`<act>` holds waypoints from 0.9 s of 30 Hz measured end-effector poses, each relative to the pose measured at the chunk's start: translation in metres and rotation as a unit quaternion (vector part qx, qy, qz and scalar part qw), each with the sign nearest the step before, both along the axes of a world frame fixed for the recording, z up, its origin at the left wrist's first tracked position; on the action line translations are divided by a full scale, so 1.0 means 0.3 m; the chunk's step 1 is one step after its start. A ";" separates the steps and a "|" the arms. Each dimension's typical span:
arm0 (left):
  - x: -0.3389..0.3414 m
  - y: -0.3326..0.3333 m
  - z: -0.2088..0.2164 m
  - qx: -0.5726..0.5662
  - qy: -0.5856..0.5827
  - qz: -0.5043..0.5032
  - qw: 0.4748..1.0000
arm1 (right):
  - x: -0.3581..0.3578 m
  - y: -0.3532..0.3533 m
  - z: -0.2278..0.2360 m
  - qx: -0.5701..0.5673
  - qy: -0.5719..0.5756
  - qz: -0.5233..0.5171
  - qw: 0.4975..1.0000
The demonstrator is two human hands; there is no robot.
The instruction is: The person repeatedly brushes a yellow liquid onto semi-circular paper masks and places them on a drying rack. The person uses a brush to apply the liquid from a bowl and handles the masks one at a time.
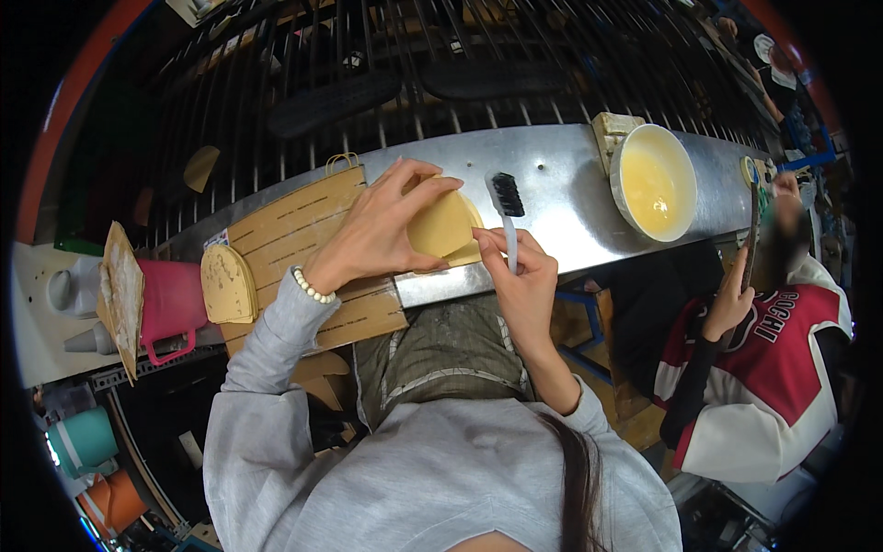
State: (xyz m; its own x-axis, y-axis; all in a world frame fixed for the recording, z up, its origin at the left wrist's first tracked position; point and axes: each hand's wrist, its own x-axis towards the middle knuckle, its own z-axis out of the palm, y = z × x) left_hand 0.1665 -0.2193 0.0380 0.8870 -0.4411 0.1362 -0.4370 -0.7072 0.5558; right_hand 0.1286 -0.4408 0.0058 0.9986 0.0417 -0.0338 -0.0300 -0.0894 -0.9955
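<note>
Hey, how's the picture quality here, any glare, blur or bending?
In the head view, glare whitens the metal bench and glints on the yellow liquid; the area beyond the bench is dark; straight edges bow toward the rim; a patch beside the co-worker is blurred; the brush looks fairly clear.

Light glares off the steel tabletop (561, 207) and glints on the yellow liquid (651, 191); the background lies dim, straight edges bow, and corners fall black.
</note>
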 end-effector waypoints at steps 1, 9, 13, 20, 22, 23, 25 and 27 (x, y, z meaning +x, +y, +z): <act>0.002 -0.001 0.002 -0.002 0.003 0.000 1.000 | 0.005 0.002 -0.027 -0.004 0.000 -0.008 1.000; -0.065 0.061 -0.037 -0.048 -0.051 0.003 0.998 | 0.021 0.025 -0.011 0.149 0.101 -0.029 0.983; -0.059 0.050 -0.050 -0.029 -0.080 -0.006 0.996 | -0.012 0.053 0.011 0.182 0.122 0.058 0.974; -0.068 0.064 -0.068 -0.049 -0.100 -0.015 0.994 | -0.030 0.064 -0.020 0.289 0.216 0.065 0.930; -0.069 0.068 -0.078 -0.068 -0.110 -0.021 0.991 | -0.034 0.067 -0.028 0.289 0.228 0.058 0.928; -0.068 0.073 -0.084 -0.077 -0.117 -0.028 0.990 | -0.043 0.080 -0.026 0.264 0.220 0.046 0.938; -0.071 0.085 -0.101 -0.093 -0.128 -0.039 0.987 | -0.055 0.099 -0.041 0.189 0.141 0.019 0.972; -0.072 0.091 -0.122 -0.102 -0.138 -0.048 0.984 | -0.058 0.112 -0.075 0.086 -0.004 -0.014 0.996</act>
State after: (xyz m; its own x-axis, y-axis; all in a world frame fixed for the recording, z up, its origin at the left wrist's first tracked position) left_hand 0.1449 -0.1920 0.0013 0.7587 -0.4598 0.4615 -0.6514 -0.5405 0.5325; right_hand 0.1112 -0.4072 -0.0167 0.9996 0.0182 -0.0214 -0.0229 0.0833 -0.9963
